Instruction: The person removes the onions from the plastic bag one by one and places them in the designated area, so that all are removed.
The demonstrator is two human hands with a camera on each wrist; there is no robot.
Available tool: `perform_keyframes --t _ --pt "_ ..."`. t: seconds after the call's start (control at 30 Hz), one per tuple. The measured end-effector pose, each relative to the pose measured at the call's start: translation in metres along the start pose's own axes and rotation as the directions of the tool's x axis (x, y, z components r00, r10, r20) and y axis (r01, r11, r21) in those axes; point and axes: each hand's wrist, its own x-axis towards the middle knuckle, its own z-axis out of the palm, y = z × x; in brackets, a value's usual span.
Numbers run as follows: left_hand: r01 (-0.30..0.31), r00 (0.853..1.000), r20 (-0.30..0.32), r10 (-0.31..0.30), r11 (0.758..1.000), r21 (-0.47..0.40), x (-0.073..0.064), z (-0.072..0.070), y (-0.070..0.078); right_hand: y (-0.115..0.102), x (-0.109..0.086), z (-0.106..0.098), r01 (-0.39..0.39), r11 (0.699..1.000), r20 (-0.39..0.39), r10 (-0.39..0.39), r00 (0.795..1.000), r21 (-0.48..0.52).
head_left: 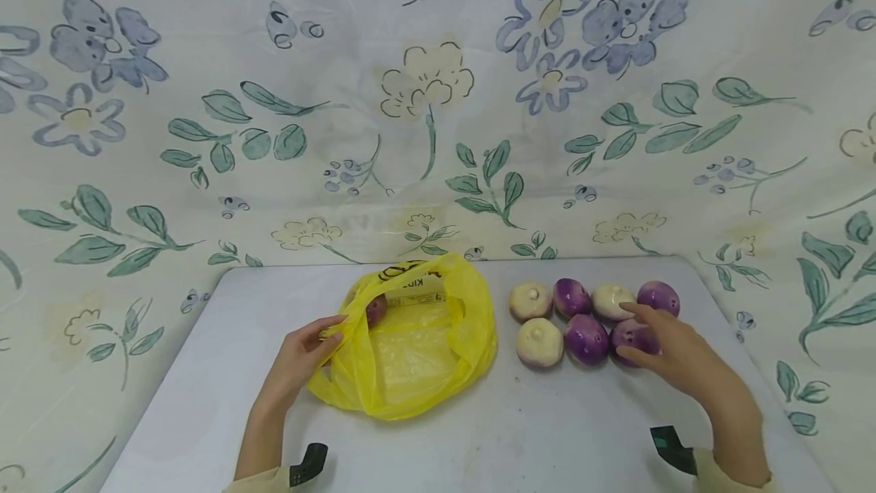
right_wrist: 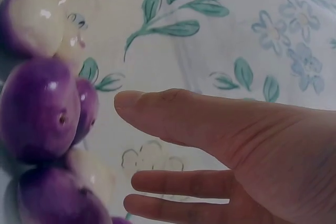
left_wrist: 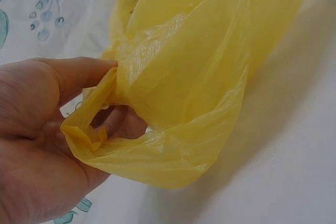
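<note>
A yellow plastic bag (head_left: 474, 318) lies on the table with its mouth spread wide. My left hand (head_left: 304, 356) grips its left rim; in the left wrist view the thin plastic (left_wrist: 184, 87) loops about the fingers. Inside the bag, near that hand, part of a purplish turnip (head_left: 376, 310) shows. To the right stand several turnips in two rows, some showing pale ends (head_left: 539, 342), others purple (head_left: 586, 339). Over the right end of these rows hovers my right hand (head_left: 680, 352), fingers and thumb apart. The right wrist view has nothing between thumb and fingers, with purple turnips (right_wrist: 39, 111) beside them.
Everything stands on a white table (head_left: 479, 447). Behind it hangs a floral cloth (head_left: 369, 189), which also shows past both sides of the table. Dark wrist mounts (head_left: 309, 464) sit near both sleeves.
</note>
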Motion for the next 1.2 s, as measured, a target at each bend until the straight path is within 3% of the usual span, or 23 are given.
perform_keyframes --t 0.3,0.57,1.0,1.2 --pt "0.008 1.000 0.005 -0.008 1.000 0.003 0.002 0.001 0.000 -0.034 0.019 0.006 0.074 0.997 0.022 -0.075 0.997 0.031" --pt "0.018 1.000 0.001 -0.018 1.000 0.017 0.002 0.000 0.002 -0.060 0.034 0.015 0.147 0.989 0.020 -0.146 0.989 -0.018" --pt "0.042 0.999 0.004 -0.042 0.999 0.015 0.000 -0.001 0.003 -0.099 0.056 0.040 0.076 0.996 0.181 -0.083 0.980 0.043" --pt "0.032 0.999 0.002 -0.032 0.999 0.004 0.002 -0.002 0.005 -0.124 0.067 0.048 0.073 0.997 0.213 -0.073 0.974 0.009"
